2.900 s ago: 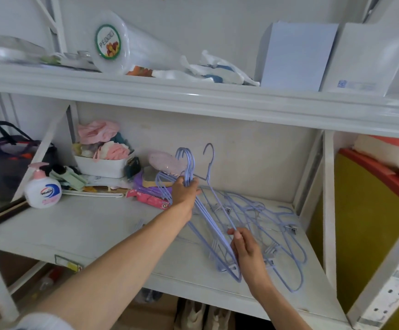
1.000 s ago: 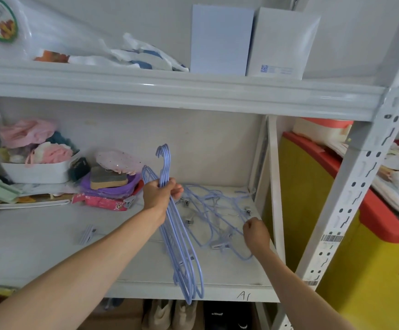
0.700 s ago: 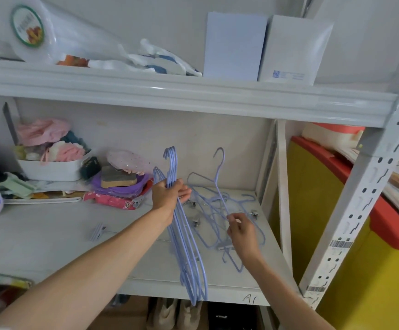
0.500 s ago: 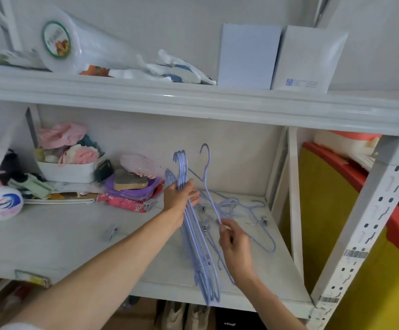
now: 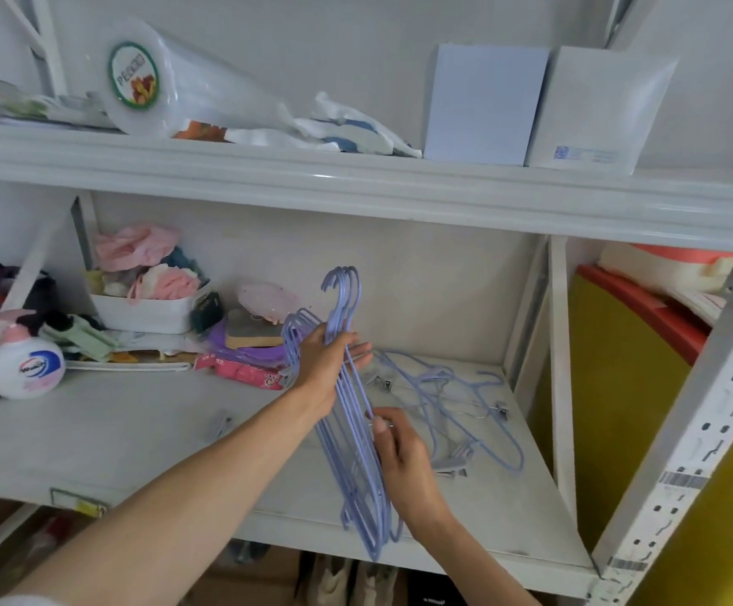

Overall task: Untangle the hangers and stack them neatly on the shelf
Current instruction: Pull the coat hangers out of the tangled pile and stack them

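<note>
Fingers of the left hand are curling around the necks of a bundle of lilac hangers, holding it upright with the hooks pointing up and the lower bars hanging past the front edge of the shelf; the fingertips are sticking out straight on the right side of the bundle. The right hand is lying against the right side of the same bundle lower down, its thumb and fingers pinching one of the bars there, though exactly which wire it is holding is hard to tell. Just to the right, more lilac hangers with metal clips are lying in a loose tangle on the shelf board, near the back right corner. At the left end of the shelf a pump bottle is lying on its side, and behind it a white tub is holding pink and pale cloths. A small grey clip is lying alone on the board between the bottle and the bundle. On the upper shelf, 2 white boxes are standing side by side.
</note>
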